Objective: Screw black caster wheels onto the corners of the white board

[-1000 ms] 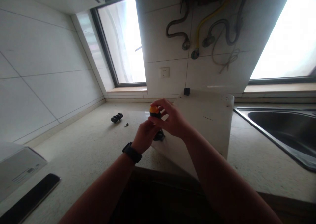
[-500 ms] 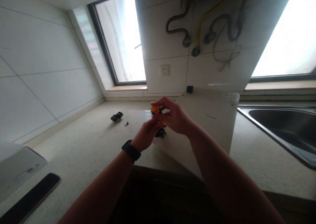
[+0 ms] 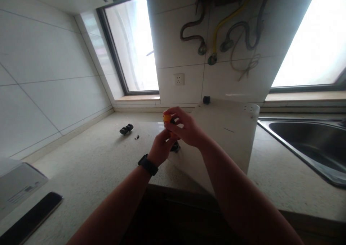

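Note:
My right hand (image 3: 184, 127) is closed around the orange-and-black handle of a screwdriver (image 3: 167, 118), fingertips over its top end. Just below, the fingers of my left hand (image 3: 159, 148) pinch the tool's lower part; its tip is hidden. Under my hands a black foot or caster (image 3: 175, 146) sits at the near left corner of a white board or box (image 3: 218, 124). Another black foot (image 3: 206, 100) is fixed at the far corner of that white piece. To the left, several loose black feet (image 3: 126, 129) lie beside a little group of screws (image 3: 137, 137).
A speckled countertop (image 3: 102, 165) carries everything. At right is a steel sink (image 3: 302, 140). A white box (image 3: 21, 183) and a dark flat phone-like object (image 3: 35, 216) lie at the left front. Pipes (image 3: 193, 39) and a socket (image 3: 178, 79) are on the wall.
Both hands stay together on the screwdriver, with the right-hand fingers slightly shifted about the handle. The whole view has tilted a little; the things on the counter have not moved.

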### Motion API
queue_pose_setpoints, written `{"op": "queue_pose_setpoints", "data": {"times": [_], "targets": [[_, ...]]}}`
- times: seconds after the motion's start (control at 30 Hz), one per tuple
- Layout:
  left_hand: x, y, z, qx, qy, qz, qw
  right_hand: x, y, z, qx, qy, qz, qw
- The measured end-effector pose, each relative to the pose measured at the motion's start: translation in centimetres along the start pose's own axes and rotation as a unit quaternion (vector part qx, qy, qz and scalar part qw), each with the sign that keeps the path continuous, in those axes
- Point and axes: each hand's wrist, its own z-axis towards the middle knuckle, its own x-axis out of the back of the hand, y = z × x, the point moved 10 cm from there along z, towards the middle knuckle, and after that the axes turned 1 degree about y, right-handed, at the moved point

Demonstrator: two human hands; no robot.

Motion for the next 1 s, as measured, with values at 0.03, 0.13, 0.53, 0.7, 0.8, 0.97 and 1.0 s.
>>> {"op": "queue_pose_setpoints", "data": {"times": [0.03,0.13,0.53,0.7,0.8,0.97,1.0], "targets": [[0.1,-0.4,0.0,0.008,-0.004,0.001,1.0,-0.4,0.2,0.0,-0.008,-0.031,0.051,0.998],[0.4,-1.6,-0.1,0.038,-0.028,-0.004,0.999,-1.4,0.6,-0.2,-0.034,-0.093,0.142,0.985],[-0.1,-1.7,0.2,0.013,-0.067,-0.034,0.997,0.6,1.3,0.2,-0.019,0.081,-0.022,0.996],[0.3,-2.7,0.0,0.025,-0.032,-0.044,0.998,1.1,1.6,0.2,-0.01,0.129,-0.065,0.989],[0.7,-3.1,0.0,0.04,0.014,-0.04,0.998,1.1,1.6,0.2,-0.011,0.145,-0.092,0.985],[0.9,-2.4,0.1,0.035,0.036,-0.011,0.999,0.7,1.6,0.5,-0.033,0.086,-0.066,0.994],[0.8,-2.3,0.2,0.032,0.026,-0.002,0.999,0.4,1.7,0.6,-0.037,0.048,-0.048,0.997]]}}
